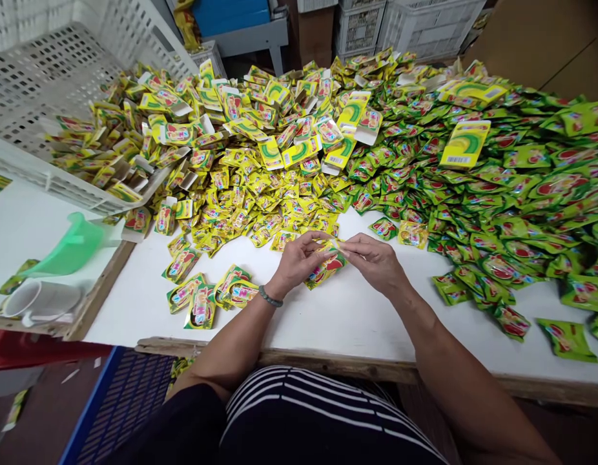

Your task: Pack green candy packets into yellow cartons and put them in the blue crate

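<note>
Between my two hands, low over the white tabletop, is a small printed candy box [323, 274] in green, yellow and red. My left hand [301, 258] has its fingers closed round the box's left side and top. The fingertips of my right hand [371, 258] pinch together at the box's upper right end; whether they grip a flap or a small packet there is hard to make out. Several similar candy boxes [201, 306] lie left of my left wrist. Yellow candy packets [265, 200] are heaped just beyond my hands, and green candy packets [512, 213] to the right.
A white perforated crate [47, 174] lies tipped at the left, spilling open cartons onto the pile. Near it are a green plastic scoop [69, 248] and a white mug [44, 302]. A wooden strip [367, 369] edges the table in front of me. A blue crate [115, 394] stands below.
</note>
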`<state>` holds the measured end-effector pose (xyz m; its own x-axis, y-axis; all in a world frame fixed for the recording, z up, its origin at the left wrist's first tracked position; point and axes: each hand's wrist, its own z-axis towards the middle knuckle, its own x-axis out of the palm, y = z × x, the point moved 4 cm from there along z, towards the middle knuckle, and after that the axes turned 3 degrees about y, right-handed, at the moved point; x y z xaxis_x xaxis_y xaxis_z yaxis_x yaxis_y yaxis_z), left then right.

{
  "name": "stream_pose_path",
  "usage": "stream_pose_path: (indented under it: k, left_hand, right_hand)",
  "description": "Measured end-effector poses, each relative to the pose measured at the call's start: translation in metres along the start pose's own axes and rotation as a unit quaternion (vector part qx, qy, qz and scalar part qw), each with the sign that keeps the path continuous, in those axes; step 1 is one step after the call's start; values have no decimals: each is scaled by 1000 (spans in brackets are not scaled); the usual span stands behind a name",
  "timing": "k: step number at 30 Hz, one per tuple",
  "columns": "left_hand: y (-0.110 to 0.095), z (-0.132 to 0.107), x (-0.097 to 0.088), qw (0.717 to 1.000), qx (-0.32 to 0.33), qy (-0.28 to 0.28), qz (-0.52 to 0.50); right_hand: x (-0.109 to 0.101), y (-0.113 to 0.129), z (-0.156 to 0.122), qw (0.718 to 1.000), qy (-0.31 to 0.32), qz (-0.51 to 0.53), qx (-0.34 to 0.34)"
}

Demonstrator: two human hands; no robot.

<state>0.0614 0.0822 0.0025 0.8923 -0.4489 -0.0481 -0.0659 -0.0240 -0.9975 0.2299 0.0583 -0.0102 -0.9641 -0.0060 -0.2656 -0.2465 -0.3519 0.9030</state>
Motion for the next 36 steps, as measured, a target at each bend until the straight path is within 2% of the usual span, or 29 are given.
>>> stream_pose_path:
  k: [3,7,12,19,23,25,28,31,36]
  left_hand:
    - [-2,0,-2,998,22,18,49]
    - [-4,1,-3,996,43,42,66]
    - [-4,1,-3,989,65,9,133]
    - [-7,3,-3,981,97,47,161]
    - [-11,0,-6,978,90,48,182]
    - [-12,-1,-6,982,75,55,161]
    - [-9,-3,-3,995,31,68,68]
    - [-5,-3,1,998,4,57,-4]
    - [-1,-1,8,998,-4,58,21]
  right_hand:
    - [-2,-4,0,1000,0,7,19]
    - [-3,-2,-1,1000,3,9,24]
    - [-2,10,-1,999,-18,-46,5]
    - [0,4,1,995,-44,48,74]
    - [-1,6,0,993,-16,73,93]
    - [-2,7,0,992,6,72,101]
    - [-4,8,-1,993,30,60,96]
    - [-5,9,-1,995,37,29,86]
    - [-8,13,0,997,35,-48,50]
